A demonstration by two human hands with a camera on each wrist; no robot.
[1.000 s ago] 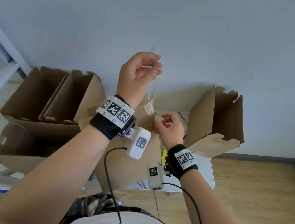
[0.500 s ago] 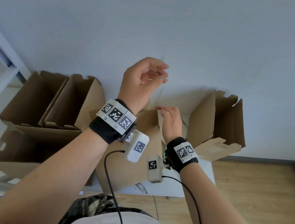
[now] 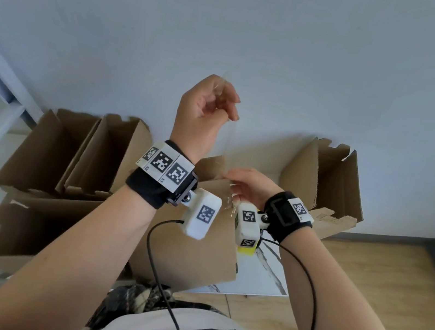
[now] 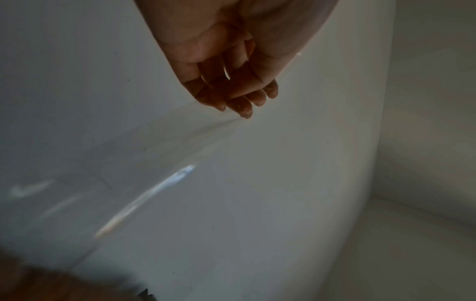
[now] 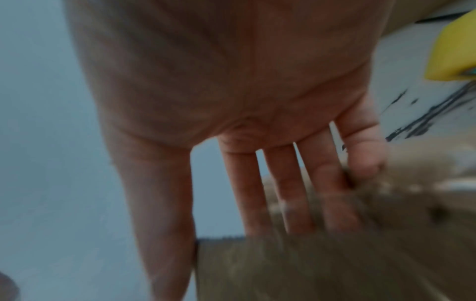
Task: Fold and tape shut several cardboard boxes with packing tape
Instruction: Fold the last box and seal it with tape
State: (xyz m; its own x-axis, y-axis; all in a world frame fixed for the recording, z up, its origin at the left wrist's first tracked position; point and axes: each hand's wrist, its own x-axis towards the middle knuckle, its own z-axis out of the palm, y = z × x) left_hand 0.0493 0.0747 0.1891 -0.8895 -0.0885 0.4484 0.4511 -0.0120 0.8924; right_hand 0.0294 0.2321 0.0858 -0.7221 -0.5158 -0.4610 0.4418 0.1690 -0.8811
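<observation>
Fingertips (image 4: 244,108) of the left hand (image 3: 201,117) are bunched together, pinching the end of a clear tape strip (image 4: 144,163); the strip runs down and away from them as a faint glossy band. Left hand is raised in front of the wall (image 3: 260,42), above the right hand (image 3: 253,185). Right-hand fingers (image 5: 288,183) are straight and slightly spread, thumb out to the side, lying flat against the upper edge of the brown cardboard box (image 3: 196,247) directly below them; whether they pin the lower end of the tape to the cardboard cannot be made out, that view is blurred. Just below the right wrist, a yellow object (image 3: 246,251) sits on the white table (image 3: 257,278) beside the box. Well left of the fingers, open boxes (image 3: 73,158) stand against the wall; another open box (image 3: 325,183) stands to their right. Wrist cameras (image 3: 202,214) with black cables hang under both wrists.
</observation>
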